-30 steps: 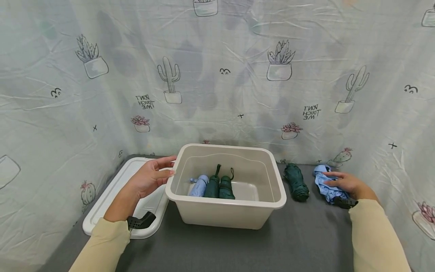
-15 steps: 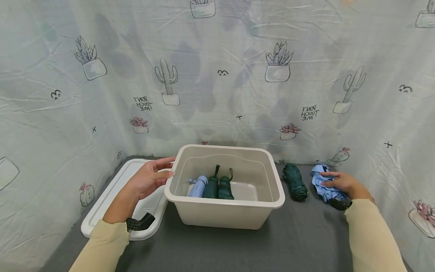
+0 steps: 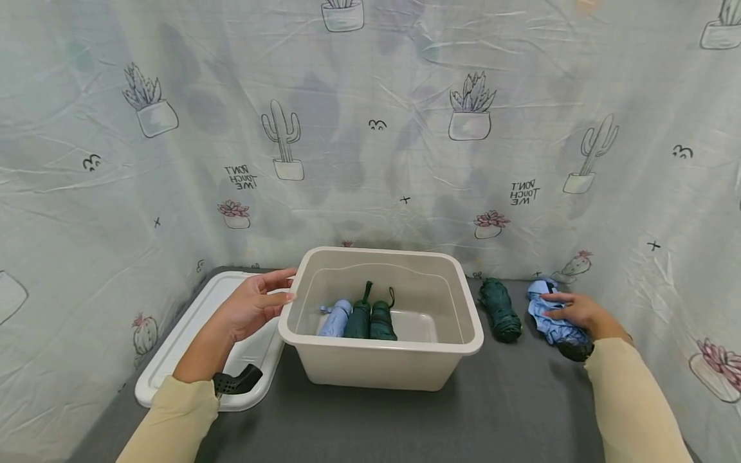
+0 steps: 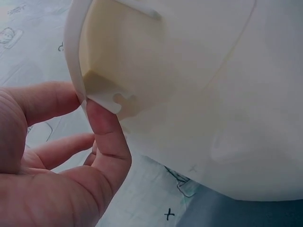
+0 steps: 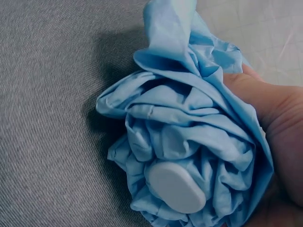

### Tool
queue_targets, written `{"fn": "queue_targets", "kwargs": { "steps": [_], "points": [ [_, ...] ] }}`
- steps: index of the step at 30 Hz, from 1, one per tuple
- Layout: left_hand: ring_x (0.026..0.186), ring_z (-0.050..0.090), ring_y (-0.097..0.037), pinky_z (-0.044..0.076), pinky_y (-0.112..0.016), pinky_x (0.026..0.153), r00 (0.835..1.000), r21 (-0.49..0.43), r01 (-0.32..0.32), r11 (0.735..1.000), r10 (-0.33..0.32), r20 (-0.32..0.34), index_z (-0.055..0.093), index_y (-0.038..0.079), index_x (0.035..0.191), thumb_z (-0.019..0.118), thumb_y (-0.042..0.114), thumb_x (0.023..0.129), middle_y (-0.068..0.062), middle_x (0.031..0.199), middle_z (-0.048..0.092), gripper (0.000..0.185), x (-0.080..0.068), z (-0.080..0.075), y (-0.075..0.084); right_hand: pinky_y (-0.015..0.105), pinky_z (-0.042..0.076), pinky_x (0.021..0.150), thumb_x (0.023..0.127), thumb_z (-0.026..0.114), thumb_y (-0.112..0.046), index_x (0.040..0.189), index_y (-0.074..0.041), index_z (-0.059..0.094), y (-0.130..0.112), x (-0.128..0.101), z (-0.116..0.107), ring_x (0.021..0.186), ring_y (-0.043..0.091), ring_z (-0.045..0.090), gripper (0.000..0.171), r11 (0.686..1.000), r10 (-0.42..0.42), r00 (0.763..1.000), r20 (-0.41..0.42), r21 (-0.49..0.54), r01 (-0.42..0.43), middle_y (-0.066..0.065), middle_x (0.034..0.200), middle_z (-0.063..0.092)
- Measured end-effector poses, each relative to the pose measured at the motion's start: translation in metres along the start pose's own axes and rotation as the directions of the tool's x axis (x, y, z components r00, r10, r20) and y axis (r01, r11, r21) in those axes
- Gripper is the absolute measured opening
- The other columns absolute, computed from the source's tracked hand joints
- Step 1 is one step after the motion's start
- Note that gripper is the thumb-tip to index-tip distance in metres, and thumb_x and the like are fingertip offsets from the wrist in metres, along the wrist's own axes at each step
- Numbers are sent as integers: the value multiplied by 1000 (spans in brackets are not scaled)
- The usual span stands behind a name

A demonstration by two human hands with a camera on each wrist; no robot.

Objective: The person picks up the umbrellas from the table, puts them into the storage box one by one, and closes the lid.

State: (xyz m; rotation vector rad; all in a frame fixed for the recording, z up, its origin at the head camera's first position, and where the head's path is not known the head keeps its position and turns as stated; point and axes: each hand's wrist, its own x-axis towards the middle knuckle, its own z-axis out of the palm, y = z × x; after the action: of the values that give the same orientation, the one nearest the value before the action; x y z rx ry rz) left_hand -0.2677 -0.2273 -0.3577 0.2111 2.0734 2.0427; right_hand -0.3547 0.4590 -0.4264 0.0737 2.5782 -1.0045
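Left hand [image 3: 255, 307] raised, fingers nearly straight, thumb [image 4: 108, 137] up, fingertips against something pale; right hand [image 3: 579, 313] palm down, fingers curled in a grip; both forearms outstretched in beige sleeves.

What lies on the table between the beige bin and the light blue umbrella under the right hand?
In the head view, a folded dark green umbrella lies between the beige bin and the light blue umbrella that the right hand grips.

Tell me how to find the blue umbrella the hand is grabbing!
Start at the beige bin on the grey table. Right of it lies a dark green umbrella, then the loose blue umbrella under the right hand. It is the crumpled light blue one outside the bin.
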Motion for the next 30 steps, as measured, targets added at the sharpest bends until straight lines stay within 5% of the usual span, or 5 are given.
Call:
{"fn": "queue_targets", "kwargs": {
  "steps": [30],
  "points": [
    [103, 69, -16, 62, -29, 87, 1000, -19, -8, 1000, 8, 6, 37, -2, 156, 68, 5, 97, -9, 124, 57, 67, 1, -1, -4, 80, 10, 114, 93, 76, -34, 148, -5, 50, -7, 2, 4, 142, 69, 2, 67, 999, 47, 999, -19, 3, -47, 43, 159, 0]
  ]
}}
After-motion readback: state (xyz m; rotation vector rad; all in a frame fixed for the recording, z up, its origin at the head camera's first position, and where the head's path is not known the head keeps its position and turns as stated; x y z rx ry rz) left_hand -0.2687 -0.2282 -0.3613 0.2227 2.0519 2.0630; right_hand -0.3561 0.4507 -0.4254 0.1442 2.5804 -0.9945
